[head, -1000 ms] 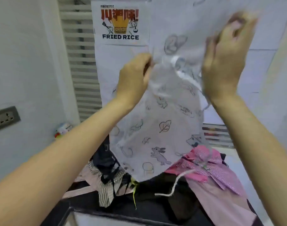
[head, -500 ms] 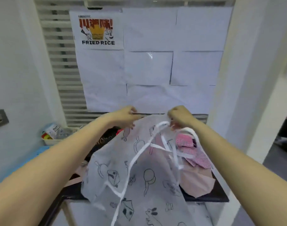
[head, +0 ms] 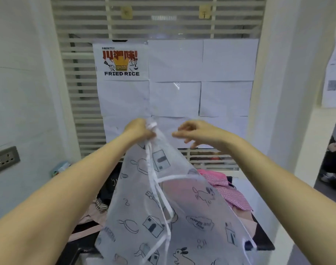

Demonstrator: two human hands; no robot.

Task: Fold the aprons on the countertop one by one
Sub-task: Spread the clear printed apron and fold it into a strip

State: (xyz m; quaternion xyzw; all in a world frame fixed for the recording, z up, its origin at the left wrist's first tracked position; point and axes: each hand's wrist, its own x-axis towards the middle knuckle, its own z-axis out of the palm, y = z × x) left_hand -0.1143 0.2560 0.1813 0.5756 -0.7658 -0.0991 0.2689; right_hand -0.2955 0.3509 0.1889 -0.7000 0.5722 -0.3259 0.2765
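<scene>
A thin white apron (head: 182, 213) printed with rabbits and houses hangs in front of me over the dark countertop (head: 262, 240). My left hand (head: 139, 131) grips its bunched top corner together with the white straps (head: 155, 192), which dangle down the cloth. My right hand (head: 193, 131) hovers just right of that corner with loosely spread fingers and holds nothing. Behind the apron lies a heap of other aprons: a pink checked one (head: 228, 190) on the right, dark and striped ones (head: 104, 199) on the left.
A slatted window with taped white sheets and a "FRIED RICE" poster (head: 122, 62) stands behind the counter. A wall socket (head: 4, 161) is on the left wall. A small box (head: 60, 168) sits at the counter's far left. A doorway opens at the right.
Both hands came down from overhead with the apron, then rose a little. My right hand has let go of the top edge; my left hand now holds the gathered corner alone.
</scene>
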